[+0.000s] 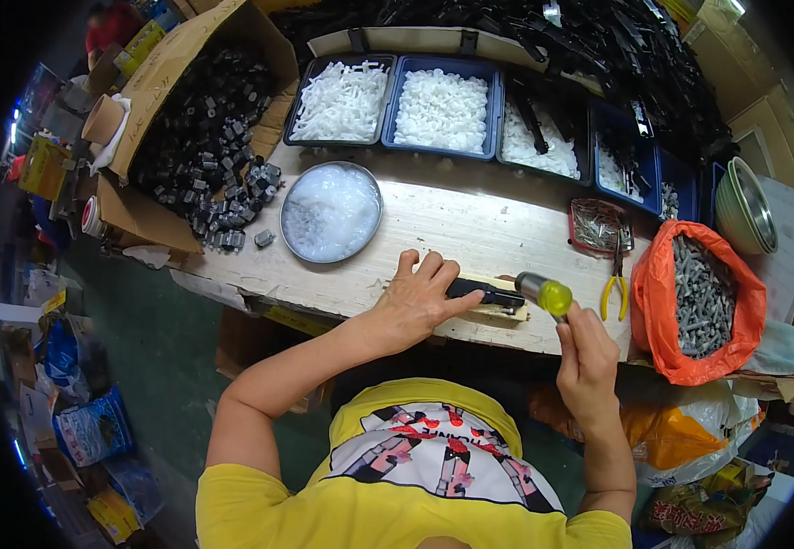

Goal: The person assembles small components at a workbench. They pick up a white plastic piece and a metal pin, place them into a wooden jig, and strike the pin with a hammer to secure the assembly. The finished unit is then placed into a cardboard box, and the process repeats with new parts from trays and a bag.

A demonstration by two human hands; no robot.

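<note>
My right hand (587, 359) is wrapped round the handle of a small mallet (532, 285) with a metal head and a see-through yellow face. The mallet head hangs over the right end of a long black plastic part (497, 296). That part lies on a pale block (508, 312) at the near edge of the bench. My left hand (415, 300) holds the part down, thumb along its near side and fingers bent over the far side. Whether the mallet touches the part I cannot tell.
A round metal dish (376, 220) of whitish grease stands left of my hands. Beyond are bins of white plastic pieces (442, 110). Small dark blocks spill from a cardboard box (154, 87). To the right are yellow-handled pliers (614, 297) and an orange bag (650, 316) of grey parts.
</note>
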